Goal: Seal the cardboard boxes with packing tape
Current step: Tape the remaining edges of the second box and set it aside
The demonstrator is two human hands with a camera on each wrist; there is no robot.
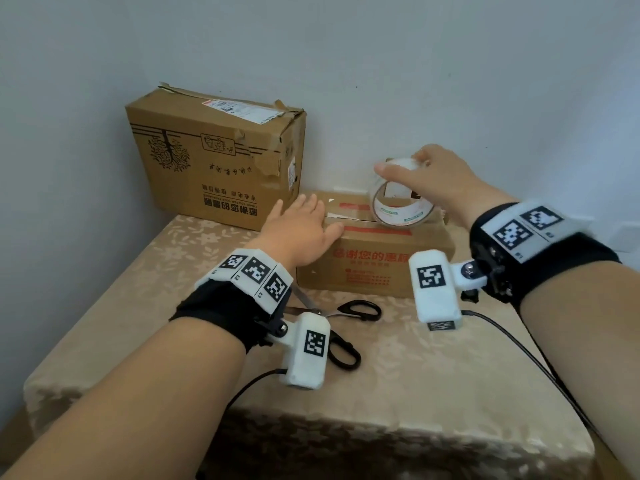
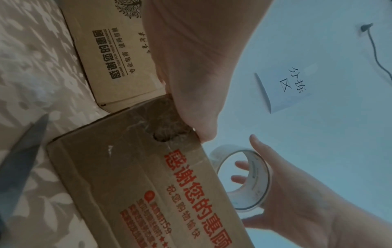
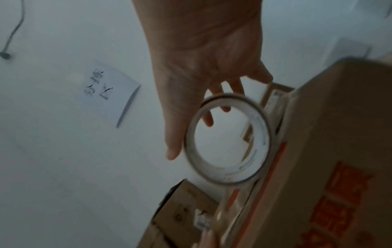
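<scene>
taping the small box (image 1: 374, 251) at the table's (image 1: 173, 265) 1 o'clock: left hand (image 1: 301, 233), grip flat and wide, presses its top; right hand (image 1: 440, 178) holds the tape roll (image 1: 398, 206) on the seam. next, likely draw tape across toward 3 o'clock, then scissors (image 1: 346, 327).

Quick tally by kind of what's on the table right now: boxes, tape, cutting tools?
Cardboard boxes: 2, the large box at the back and the small box with red print.
Packing tape rolls: 1, the tape roll in the right hand.
Scissors: 1, the black-handled scissors.
Total: 4
</scene>
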